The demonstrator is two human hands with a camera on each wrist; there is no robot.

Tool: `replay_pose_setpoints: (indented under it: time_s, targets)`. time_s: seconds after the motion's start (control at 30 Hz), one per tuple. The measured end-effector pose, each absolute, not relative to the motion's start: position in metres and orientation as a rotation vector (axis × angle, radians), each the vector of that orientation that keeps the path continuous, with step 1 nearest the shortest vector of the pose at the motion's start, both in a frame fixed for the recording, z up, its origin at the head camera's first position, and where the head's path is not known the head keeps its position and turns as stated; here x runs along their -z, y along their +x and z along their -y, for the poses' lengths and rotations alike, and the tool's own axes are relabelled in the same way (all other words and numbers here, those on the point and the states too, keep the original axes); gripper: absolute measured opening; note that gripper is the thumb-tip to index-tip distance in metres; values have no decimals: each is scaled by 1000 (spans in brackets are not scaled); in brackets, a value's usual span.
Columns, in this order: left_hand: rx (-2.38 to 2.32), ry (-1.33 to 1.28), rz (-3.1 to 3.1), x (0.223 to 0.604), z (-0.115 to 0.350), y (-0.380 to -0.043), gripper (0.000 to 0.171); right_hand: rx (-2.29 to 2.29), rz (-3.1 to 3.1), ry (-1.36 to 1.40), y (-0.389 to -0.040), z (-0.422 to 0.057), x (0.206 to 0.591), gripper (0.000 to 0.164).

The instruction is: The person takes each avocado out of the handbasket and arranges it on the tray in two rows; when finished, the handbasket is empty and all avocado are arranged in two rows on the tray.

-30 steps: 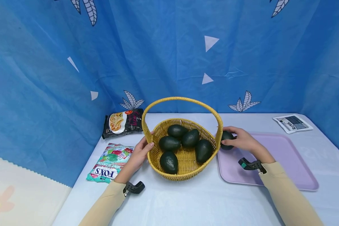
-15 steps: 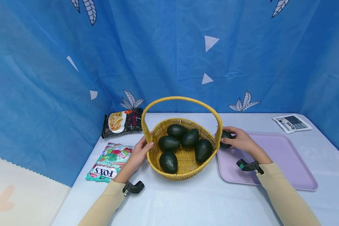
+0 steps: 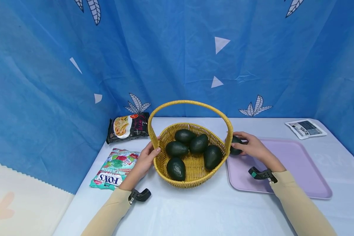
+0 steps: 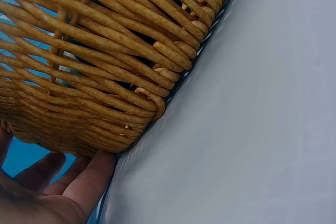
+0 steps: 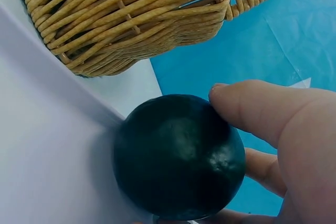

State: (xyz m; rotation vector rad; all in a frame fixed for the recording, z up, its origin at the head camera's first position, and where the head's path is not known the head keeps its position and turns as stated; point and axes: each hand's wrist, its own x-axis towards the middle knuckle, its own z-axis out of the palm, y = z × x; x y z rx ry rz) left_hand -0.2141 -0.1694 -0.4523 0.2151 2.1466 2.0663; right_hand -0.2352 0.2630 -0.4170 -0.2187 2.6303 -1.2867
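A yellow wicker basket with a tall arched handle stands mid-table, with several dark green avocados lying inside. My left hand holds the basket's left side, thumb at the rim by the handle's foot. In the left wrist view, its fingers reach the woven wall from outside. My right hand grips one more avocado between thumb and fingers. That avocado is just right of the basket, over the left end of a lilac tray, partly hidden by the hand and handle in the head view.
On the left lie a black noodle packet and a green-and-red Fox's candy bag. A white-and-grey packet lies at the back right. A blue curtain hangs behind the table's far edge.
My right hand has shifted very slightly left with the avocado, closer to the basket. My left hand and the basket stay in place.
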Motion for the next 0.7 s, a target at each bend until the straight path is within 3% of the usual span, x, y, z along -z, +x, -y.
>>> replay_pose_setpoints:
  time_s: [0.4,0.7]
  targets:
    - [-2043,193,-2162,453,170,-214,56,1297,-2620,-219,-230,-266,409,71]
    - [-2059,203,-2163,453,169,-214,56,1317,-2677,-206,-218,-275,379,70]
